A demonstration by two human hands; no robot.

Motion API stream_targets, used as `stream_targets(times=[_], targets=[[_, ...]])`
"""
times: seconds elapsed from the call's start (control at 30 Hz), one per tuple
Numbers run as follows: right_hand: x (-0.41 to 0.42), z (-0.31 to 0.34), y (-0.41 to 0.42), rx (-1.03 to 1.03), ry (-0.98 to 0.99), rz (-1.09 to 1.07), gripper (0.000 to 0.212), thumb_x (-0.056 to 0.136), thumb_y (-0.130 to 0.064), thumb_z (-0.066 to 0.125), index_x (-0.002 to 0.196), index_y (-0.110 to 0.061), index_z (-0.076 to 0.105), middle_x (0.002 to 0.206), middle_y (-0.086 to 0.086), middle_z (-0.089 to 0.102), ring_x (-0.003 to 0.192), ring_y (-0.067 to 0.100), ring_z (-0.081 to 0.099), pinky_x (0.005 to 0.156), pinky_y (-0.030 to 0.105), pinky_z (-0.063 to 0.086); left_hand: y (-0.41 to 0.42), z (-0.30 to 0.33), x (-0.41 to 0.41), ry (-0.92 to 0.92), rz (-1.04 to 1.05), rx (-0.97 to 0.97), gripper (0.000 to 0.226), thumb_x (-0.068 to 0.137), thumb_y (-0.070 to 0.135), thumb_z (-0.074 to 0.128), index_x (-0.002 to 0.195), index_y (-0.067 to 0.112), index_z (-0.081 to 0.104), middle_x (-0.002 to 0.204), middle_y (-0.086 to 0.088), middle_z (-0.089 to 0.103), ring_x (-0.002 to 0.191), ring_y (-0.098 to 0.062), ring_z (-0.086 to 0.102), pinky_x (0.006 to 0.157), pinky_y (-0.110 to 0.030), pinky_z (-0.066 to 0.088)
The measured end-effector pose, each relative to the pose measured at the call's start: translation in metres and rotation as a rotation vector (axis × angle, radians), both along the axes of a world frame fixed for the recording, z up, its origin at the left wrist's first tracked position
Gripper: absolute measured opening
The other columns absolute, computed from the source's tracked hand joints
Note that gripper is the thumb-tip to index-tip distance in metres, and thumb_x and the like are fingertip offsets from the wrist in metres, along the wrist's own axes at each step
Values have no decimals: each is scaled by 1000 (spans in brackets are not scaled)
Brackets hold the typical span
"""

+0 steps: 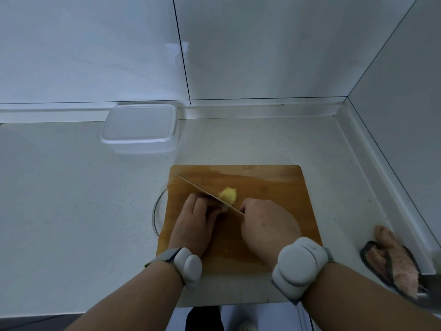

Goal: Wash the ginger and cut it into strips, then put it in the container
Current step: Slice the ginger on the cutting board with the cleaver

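A yellow, peeled piece of ginger [228,195] lies on the wooden cutting board [274,187]. My left hand [195,220] holds the ginger's near end with curled fingers. My right hand [267,225] grips the handle of a knife [200,188], and the handle is hidden inside the fist. The thin blade runs diagonally from the board's far left corner down to my right hand and sits across the ginger. A clear plastic container [140,129] stands empty at the back of the counter, near the wall.
A glass rim [156,211] pokes out from under the board's left edge. A pink and grey cloth [393,259] lies at the right by the corner wall. The pale counter [71,199] stretches to the left. Both wrists wear grey bands.
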State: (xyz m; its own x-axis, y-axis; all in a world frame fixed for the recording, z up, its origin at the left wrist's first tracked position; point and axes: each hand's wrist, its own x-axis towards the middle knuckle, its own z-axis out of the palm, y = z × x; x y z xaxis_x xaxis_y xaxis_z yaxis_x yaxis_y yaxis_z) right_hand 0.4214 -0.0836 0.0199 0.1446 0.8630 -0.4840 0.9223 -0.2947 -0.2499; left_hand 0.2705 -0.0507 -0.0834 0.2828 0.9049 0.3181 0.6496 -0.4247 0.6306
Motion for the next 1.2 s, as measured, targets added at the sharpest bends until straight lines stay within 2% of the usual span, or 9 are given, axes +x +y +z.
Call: stream_targets(times=[0.23, 0.3, 0.5, 0.63, 0.7, 0.8, 0.87, 1.0, 1.2], targets=[[-3, -10, 10, -1, 6, -12, 21, 99, -17, 46, 113, -22, 61, 92, 0, 64, 80, 18, 63, 76, 34, 57, 1, -2, -1, -36, -12, 2, 14, 89, 38, 47, 98, 27, 48, 100, 0, 53, 83, -7, 50, 71, -13, 41], [-5, -13, 14, 4, -6, -20, 24, 99, -16, 46, 116, -21, 61, 96, 1, 65, 82, 20, 64, 73, 33, 55, 1, -2, -1, -42, -16, 7, 16, 89, 39, 47, 99, 27, 47, 99, 0, 53, 83, -9, 52, 71, -17, 44], [-7, -15, 15, 24, -1, -25, 29, 99, -15, 45, 126, -20, 53, 100, 3, 64, 85, 23, 64, 76, 37, 56, 1, -2, -3, -65, -18, 17, 16, 88, 37, 50, 98, 26, 46, 100, 0, 52, 83, -10, 53, 71, -18, 45], [-2, -13, 8, 41, 11, -12, 28, 98, -15, 46, 124, -22, 54, 97, 1, 64, 81, 21, 63, 74, 36, 56, 0, 0, -1, -51, -23, 30, 14, 88, 36, 50, 96, 25, 46, 101, 0, 50, 82, -7, 49, 71, -9, 38], [2, -11, 2, 32, 1, -17, 25, 98, -15, 47, 120, -23, 55, 95, 0, 64, 80, 20, 62, 75, 37, 57, 0, 1, -1, -48, -10, 45, 16, 87, 32, 58, 95, 24, 46, 99, -1, 51, 80, -5, 47, 70, -6, 35], [7, -7, -6, 22, -10, -32, 20, 97, -15, 48, 113, -23, 58, 91, -1, 65, 78, 18, 63, 74, 36, 57, -1, 3, 0, -34, -9, 54, 28, 82, 12, 71, 94, 22, 48, 96, -3, 52, 77, -7, 47, 68, -6, 34], [11, -4, -10, 44, -10, -44, 18, 97, -17, 48, 107, -24, 61, 86, -3, 65, 74, 16, 63, 71, 35, 57, -1, 4, 0, -23, -11, 46, 24, 81, 10, 72, 94, 18, 53, 96, -4, 53, 75, -8, 47, 67, -8, 37], [9, 6, -21, 61, 16, -29, 15, 97, -20, 50, 108, -27, 59, 86, -5, 65, 74, 14, 63, 70, 32, 56, -2, 4, 1, -3, 19, -12, 16, 85, 15, 69, 95, 8, 58, 101, -8, 55, 78, -20, 56, 64, -25, 45], [8, 12, -23, 43, 3, -23, 19, 97, -19, 51, 113, -24, 59, 90, -2, 63, 78, 16, 62, 73, 33, 56, -3, 5, 2, 17, 30, 13, 19, 82, 13, 72, 94, 8, 57, 99, -10, 56, 77, -26, 59, 62, -23, 41]])
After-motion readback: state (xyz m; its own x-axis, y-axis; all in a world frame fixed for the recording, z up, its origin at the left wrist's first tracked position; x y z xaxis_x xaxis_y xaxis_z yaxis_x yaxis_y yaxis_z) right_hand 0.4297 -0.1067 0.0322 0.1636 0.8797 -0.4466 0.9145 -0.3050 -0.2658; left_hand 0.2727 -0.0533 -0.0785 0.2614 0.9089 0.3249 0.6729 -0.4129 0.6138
